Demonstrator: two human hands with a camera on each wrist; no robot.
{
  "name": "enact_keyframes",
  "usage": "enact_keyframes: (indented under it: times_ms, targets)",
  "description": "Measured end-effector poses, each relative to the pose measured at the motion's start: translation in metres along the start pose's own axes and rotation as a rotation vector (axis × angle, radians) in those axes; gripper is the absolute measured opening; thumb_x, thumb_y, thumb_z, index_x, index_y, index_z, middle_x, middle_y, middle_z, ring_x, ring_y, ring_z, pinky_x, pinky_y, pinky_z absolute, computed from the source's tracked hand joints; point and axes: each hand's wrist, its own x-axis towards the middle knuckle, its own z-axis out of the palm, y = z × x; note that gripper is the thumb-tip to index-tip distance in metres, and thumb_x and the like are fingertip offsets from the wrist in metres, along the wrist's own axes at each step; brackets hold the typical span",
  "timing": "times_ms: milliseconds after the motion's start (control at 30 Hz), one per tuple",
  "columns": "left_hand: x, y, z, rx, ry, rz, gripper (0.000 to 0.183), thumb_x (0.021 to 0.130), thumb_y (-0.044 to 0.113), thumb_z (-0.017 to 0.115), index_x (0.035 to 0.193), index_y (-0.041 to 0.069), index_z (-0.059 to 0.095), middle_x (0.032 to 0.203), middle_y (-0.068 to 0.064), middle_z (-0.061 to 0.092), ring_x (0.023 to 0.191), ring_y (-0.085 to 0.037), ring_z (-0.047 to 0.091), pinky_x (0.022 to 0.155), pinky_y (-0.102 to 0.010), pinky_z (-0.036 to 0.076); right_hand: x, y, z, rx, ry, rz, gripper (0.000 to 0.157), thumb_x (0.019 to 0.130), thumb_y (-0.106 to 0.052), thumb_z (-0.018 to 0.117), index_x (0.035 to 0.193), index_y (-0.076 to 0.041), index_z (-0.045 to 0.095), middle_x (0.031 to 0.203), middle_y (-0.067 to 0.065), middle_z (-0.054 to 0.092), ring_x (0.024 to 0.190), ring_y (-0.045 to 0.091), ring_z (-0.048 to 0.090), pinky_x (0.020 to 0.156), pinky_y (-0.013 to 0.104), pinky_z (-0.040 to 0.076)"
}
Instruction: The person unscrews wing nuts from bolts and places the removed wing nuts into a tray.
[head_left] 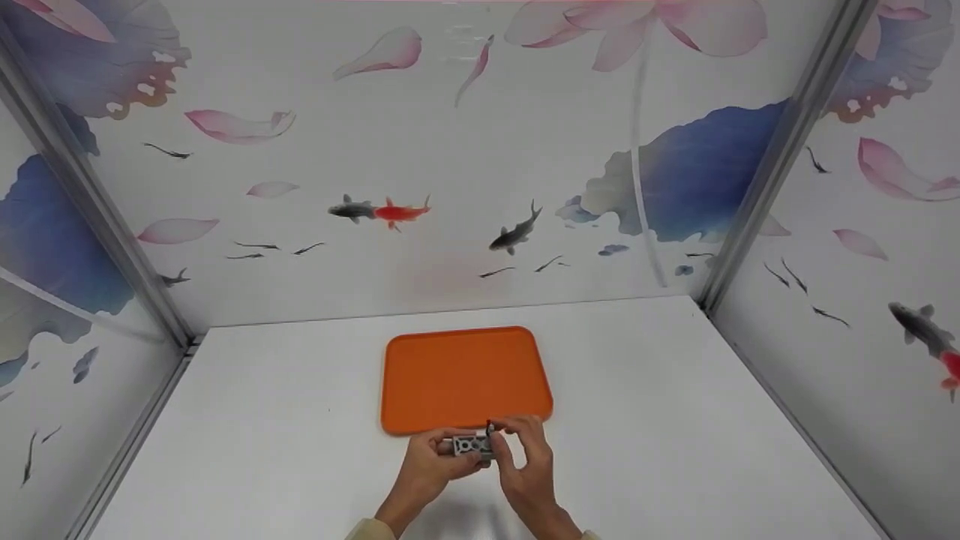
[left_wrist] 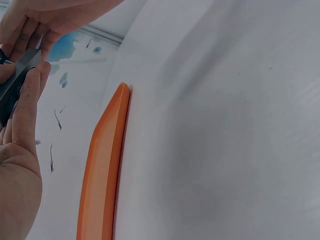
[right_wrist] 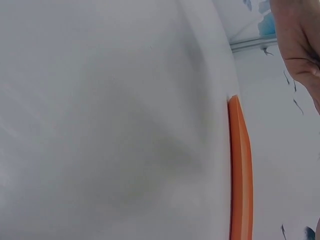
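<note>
A small grey block with round openings in its face is held above the table, just in front of the orange tray. My left hand grips its left side between thumb and fingers. At the block's right end, my right hand has its thumb against the block and its fingers bent around a small black part that sticks up there. In the left wrist view the block appears dark and edge-on between both hands. The right wrist view catches only part of a hand; the block is out of sight there.
The orange tray lies flat on the white table beyond my hands. Around the table stand white panels printed with fish, petals and leaves. Grey metal posts join the panels at the corners.
</note>
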Motion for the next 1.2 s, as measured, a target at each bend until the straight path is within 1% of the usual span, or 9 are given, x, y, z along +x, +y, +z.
enact_keyframes:
  times_ms: [133,333,500,567,767,933,1000,1133,1200]
  targets:
    - [-0.0005,0.0015,0.0004,0.002,0.001,0.005,0.042,0.084,0.005,0.078,0.12,-0.009,0.064,0.106,-0.02,0.075,0.091,-0.023,0.076,0.083,-0.034,0.066,0.0006,-0.0014,-0.0008,0.026,-0.015,0.024,0.027,0.09,0.004,0.068,0.111,-0.013,0.07,0.1,-0.006,0.066,0.091,0.016,0.056,0.077,0.022,0.048]
    - [0.0001,0.0023,-0.0005,0.006,0.007,-0.009,0.041,0.083,0.007,0.08,0.119,-0.008,0.065,0.106,-0.018,0.075,0.093,-0.023,0.076,0.084,-0.034,0.066,0.0006,-0.0001,-0.0001,0.036,-0.011,-0.004,0.03,0.09,0.006,0.067,0.111,-0.014,0.07,0.099,-0.005,0.065,0.089,0.018,0.056,0.075,0.022,0.047]
    - [0.0003,0.001,-0.0016,-0.01,-0.012,0.006,0.043,0.084,0.007,0.079,0.121,-0.01,0.063,0.108,-0.022,0.074,0.094,-0.028,0.076,0.083,-0.035,0.066,0.0014,0.0008,0.0007,0.03,0.004,-0.01,0.027,0.089,0.008,0.067,0.108,-0.011,0.07,0.099,-0.001,0.066,0.092,0.012,0.056,0.077,0.023,0.05]
    - [0.0006,0.0006,-0.0024,-0.008,-0.011,0.008,0.043,0.085,0.007,0.078,0.121,-0.01,0.063,0.109,-0.022,0.074,0.094,-0.028,0.076,0.083,-0.035,0.066,0.0028,0.001,0.0011,0.022,0.016,-0.028,0.027,0.088,0.009,0.068,0.108,-0.01,0.07,0.099,0.001,0.067,0.092,0.013,0.056,0.078,0.023,0.052]
    - [-0.0002,0.0013,-0.0062,-0.022,0.028,-0.013,0.043,0.086,0.005,0.077,0.122,-0.01,0.062,0.11,-0.021,0.074,0.097,-0.028,0.076,0.085,-0.035,0.065,0.0063,0.0021,0.002,0.019,0.022,-0.035,0.029,0.088,0.007,0.07,0.107,-0.013,0.069,0.1,-0.001,0.067,0.092,0.011,0.058,0.078,0.02,0.053]
    - [0.0003,0.0024,-0.0073,-0.04,0.026,-0.026,0.044,0.086,0.005,0.077,0.123,-0.011,0.06,0.11,-0.02,0.074,0.097,-0.028,0.076,0.086,-0.035,0.065,0.0049,0.0053,0.0027,0.011,0.037,-0.038,0.03,0.085,0.009,0.072,0.107,-0.012,0.069,0.099,-0.002,0.067,0.091,0.011,0.058,0.077,0.017,0.052]
    - [0.0006,0.0028,-0.0072,-0.049,0.024,-0.026,0.044,0.086,0.005,0.077,0.124,-0.011,0.06,0.11,-0.02,0.074,0.097,-0.028,0.076,0.086,-0.035,0.065,0.0047,0.0061,0.003,0.004,0.037,-0.03,0.03,0.086,0.007,0.072,0.107,-0.014,0.068,0.099,-0.003,0.067,0.091,0.01,0.058,0.078,0.016,0.053]
    - [0.0005,0.0025,-0.0064,-0.047,0.021,-0.021,0.044,0.086,0.005,0.077,0.123,-0.011,0.06,0.11,-0.02,0.074,0.097,-0.027,0.076,0.086,-0.035,0.065,0.0054,0.0071,0.0034,-0.022,0.047,-0.021,0.029,0.085,0.006,0.074,0.104,-0.015,0.067,0.096,-0.004,0.066,0.09,0.009,0.058,0.076,0.018,0.054]
    - [0.0003,0.0023,-0.0065,-0.05,0.017,-0.018,0.043,0.086,0.004,0.077,0.123,-0.011,0.06,0.11,-0.02,0.073,0.097,-0.027,0.076,0.087,-0.036,0.065,0.006,0.0077,0.0049,-0.032,0.054,-0.031,0.029,0.082,0.007,0.075,0.101,-0.014,0.067,0.094,-0.002,0.065,0.089,0.01,0.058,0.075,0.018,0.054]
